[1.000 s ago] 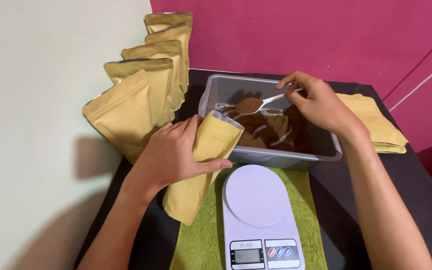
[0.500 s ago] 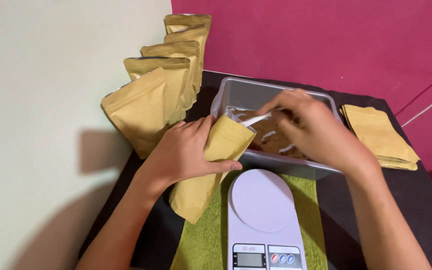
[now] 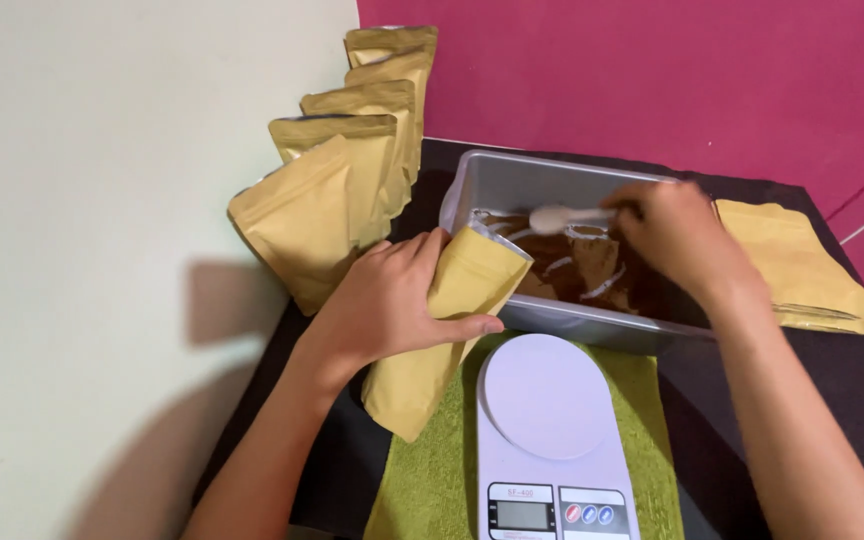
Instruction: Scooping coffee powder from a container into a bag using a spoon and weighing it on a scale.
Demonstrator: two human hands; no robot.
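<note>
From the head view we see our left hand (image 3: 387, 305) clamped around a tan pouch (image 3: 442, 330), tilted at the grey tray (image 3: 512, 185). Our right hand (image 3: 677, 240) pinches a white spoon (image 3: 562, 217) over brown powder (image 3: 592, 275). Below both grips, a scale (image 3: 547, 410) sits on a green towel (image 3: 432, 470) atop a black table (image 3: 842, 370), against pink wall (image 3: 652, 80).

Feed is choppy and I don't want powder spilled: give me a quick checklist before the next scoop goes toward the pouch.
1. Pouch held: ok. The left hand grips the kraft pouch, tilted toward the tray.
2. Pouch mouth open: ok. Its top edge gapes at the metal tray rim.
3. Spoon in hand: ok. The right hand holds the white spoon over the brown powder.
4. Spoon loaded: cannot tell; the bowl is blurred.
5. Scale free: ok. Nothing sits on the white scale, which rests on the green mat.
6. Scale reading: cannot tell; the display is too small to make out.
</note>
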